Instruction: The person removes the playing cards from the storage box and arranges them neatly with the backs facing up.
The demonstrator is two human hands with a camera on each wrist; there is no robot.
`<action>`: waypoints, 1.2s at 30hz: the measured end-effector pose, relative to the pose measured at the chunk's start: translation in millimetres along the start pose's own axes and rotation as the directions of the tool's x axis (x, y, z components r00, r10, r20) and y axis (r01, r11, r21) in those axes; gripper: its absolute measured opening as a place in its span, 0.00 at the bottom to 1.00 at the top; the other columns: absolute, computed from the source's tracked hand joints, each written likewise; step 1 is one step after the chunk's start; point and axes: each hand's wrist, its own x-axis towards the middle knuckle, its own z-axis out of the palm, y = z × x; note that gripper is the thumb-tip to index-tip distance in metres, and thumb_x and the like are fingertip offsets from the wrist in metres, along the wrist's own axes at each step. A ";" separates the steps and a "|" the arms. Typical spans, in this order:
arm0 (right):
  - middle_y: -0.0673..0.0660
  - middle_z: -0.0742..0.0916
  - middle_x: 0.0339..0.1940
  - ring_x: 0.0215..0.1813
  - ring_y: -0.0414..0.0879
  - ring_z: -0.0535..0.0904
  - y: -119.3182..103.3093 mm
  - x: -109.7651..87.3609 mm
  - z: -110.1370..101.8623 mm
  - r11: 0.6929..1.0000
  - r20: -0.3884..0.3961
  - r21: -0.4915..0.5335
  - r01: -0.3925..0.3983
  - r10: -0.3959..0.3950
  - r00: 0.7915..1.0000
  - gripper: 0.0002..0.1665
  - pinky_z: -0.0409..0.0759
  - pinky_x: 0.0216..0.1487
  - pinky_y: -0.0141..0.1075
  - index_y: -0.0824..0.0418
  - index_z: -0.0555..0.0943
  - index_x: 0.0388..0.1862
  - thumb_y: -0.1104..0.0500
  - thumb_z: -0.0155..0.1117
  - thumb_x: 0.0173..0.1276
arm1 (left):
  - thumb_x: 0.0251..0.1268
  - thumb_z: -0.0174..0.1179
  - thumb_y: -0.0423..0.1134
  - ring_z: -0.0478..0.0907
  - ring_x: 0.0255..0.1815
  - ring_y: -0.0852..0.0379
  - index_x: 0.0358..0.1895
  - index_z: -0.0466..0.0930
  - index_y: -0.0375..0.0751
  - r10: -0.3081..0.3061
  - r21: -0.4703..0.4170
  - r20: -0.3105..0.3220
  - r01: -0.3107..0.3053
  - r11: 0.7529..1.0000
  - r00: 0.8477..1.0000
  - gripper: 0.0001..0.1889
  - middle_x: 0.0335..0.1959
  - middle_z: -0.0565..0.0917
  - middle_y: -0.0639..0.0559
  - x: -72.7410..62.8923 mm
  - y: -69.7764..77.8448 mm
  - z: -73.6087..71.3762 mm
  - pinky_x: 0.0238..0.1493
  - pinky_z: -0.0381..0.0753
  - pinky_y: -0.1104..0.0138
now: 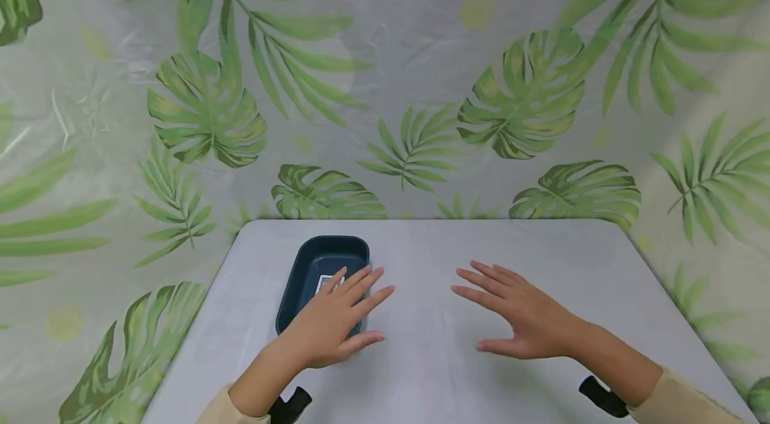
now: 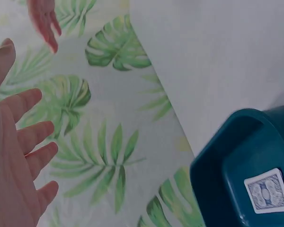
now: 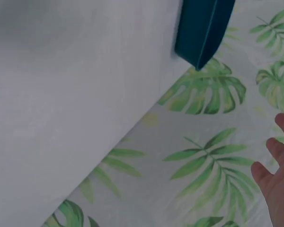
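A dark teal tray [image 1: 290, 297] with raised walls stands on the left half of the white table. Inside it lies a playing card or small deck [image 2: 268, 191], its blue-and-white patterned back facing up; in the head view the fingers partly cover it. My left hand [image 1: 337, 320] hovers over the tray's near right part, fingers spread and straight, holding nothing. To the right, my right hand [image 1: 529, 317] is held above bare tabletop, its fingers likewise spread and nothing in its grasp. The palms and fingers also appear at the edges of both wrist views.
The white table [image 1: 421, 370] has a straight far edge and rounded corners. Behind and around it hangs a leaf-printed sheet [image 1: 415, 49]. Each wrist wears a black strap mount, such as the one by the right sleeve [image 1: 686, 404].
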 end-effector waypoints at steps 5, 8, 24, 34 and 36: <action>0.52 0.63 0.71 0.68 0.57 0.57 4.8 14.1 9.7 1.000 -0.027 0.027 -0.016 0.017 0.999 0.49 0.50 0.64 0.45 0.54 0.62 0.70 0.38 0.67 0.52 | 0.67 0.43 0.61 0.48 0.70 0.53 0.71 0.55 0.53 -0.110 -0.025 -0.049 0.109 0.994 0.993 0.32 0.72 0.52 0.52 -18.0 -10.3 0.7 0.65 0.48 0.52; 0.51 0.62 0.71 0.69 0.55 0.56 7.5 25.9 15.6 0.998 -0.026 0.043 -0.039 0.040 0.999 0.50 0.56 0.61 0.51 0.54 0.61 0.70 0.40 0.69 0.51 | 0.66 0.43 0.61 0.50 0.70 0.54 0.70 0.56 0.52 -0.157 -0.032 -0.088 0.155 0.987 0.984 0.32 0.71 0.55 0.50 -27.9 -16.3 0.3 0.65 0.50 0.52; 0.53 0.66 0.69 0.69 0.54 0.57 13.8 87.6 64.5 0.987 -0.053 0.159 -0.021 0.030 0.998 0.50 0.61 0.60 0.54 0.55 0.64 0.68 0.36 0.68 0.50 | 0.65 0.50 0.56 0.59 0.66 0.49 0.69 0.60 0.49 -0.433 -0.172 -0.160 0.407 0.897 0.887 0.31 0.67 0.63 0.46 -74.6 -39.5 15.3 0.61 0.56 0.47; 0.52 0.64 0.70 0.70 0.50 0.53 10.3 123.6 107.2 0.963 0.049 0.255 -0.084 0.074 0.996 0.49 0.58 0.63 0.50 0.52 0.61 0.70 0.35 0.65 0.52 | 0.68 0.51 0.48 0.60 0.65 0.47 0.67 0.62 0.45 -0.604 -0.351 -0.220 0.516 0.782 0.766 0.27 0.65 0.65 0.46 -91.0 -47.8 39.5 0.57 0.59 0.45; 0.51 0.64 0.70 0.71 0.50 0.52 9.7 132.4 116.7 0.952 0.062 0.291 -0.096 0.081 0.995 0.49 0.57 0.63 0.49 0.53 0.61 0.70 0.35 0.65 0.53 | 0.68 0.51 0.46 0.60 0.65 0.48 0.67 0.63 0.42 -0.630 -0.380 -0.241 0.526 0.761 0.738 0.26 0.65 0.66 0.46 -93.8 -50.6 43.2 0.57 0.60 0.45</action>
